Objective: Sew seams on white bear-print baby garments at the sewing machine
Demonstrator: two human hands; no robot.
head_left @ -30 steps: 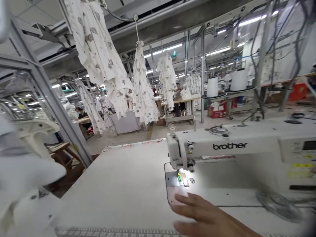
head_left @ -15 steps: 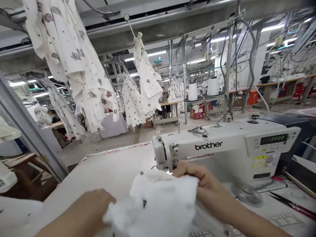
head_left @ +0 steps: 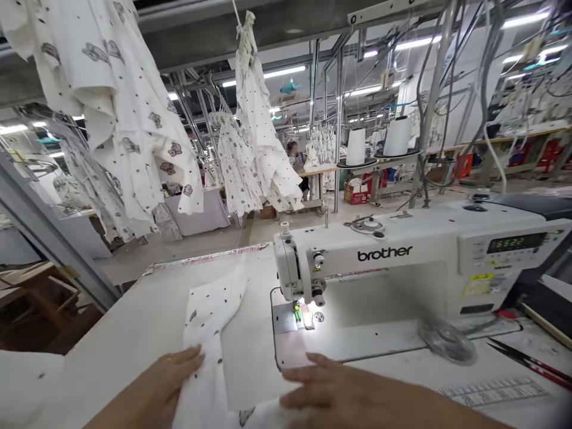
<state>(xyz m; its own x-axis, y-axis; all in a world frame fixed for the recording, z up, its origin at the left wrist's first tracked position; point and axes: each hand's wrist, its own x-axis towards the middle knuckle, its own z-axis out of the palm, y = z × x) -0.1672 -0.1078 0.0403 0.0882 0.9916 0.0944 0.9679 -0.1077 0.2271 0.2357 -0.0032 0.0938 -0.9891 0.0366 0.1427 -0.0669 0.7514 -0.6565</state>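
White printed fabric (head_left: 210, 339) with small dark dots and grey figures lies spread on the table left of the sewing machine (head_left: 379, 256). My left hand (head_left: 172, 381) rests on the fabric's left edge, fingers stretched out and close together. Fingers spread, my right hand (head_left: 319, 387) is low over the front of the table, at the fabric's lower right end; it grips nothing visible. Behind it, a lamp lights the presser foot (head_left: 298, 313) and the needle plate. The fabric's near part runs out of view at the bottom.
Red-handled scissors (head_left: 531, 363) and a clear round object (head_left: 447, 341) lie on the right, near a printed ruler (head_left: 496, 390). Printed fabric pieces (head_left: 129, 119) hang from an overhead rail. Thread cones (head_left: 356, 146) stand behind the machine. A metal post (head_left: 53, 232) slants at the left.
The fabric, bunched up and raised between my hands before, now lies spread on the table. My right hand has come down from beside the machine head and opened. The view has shifted slightly.
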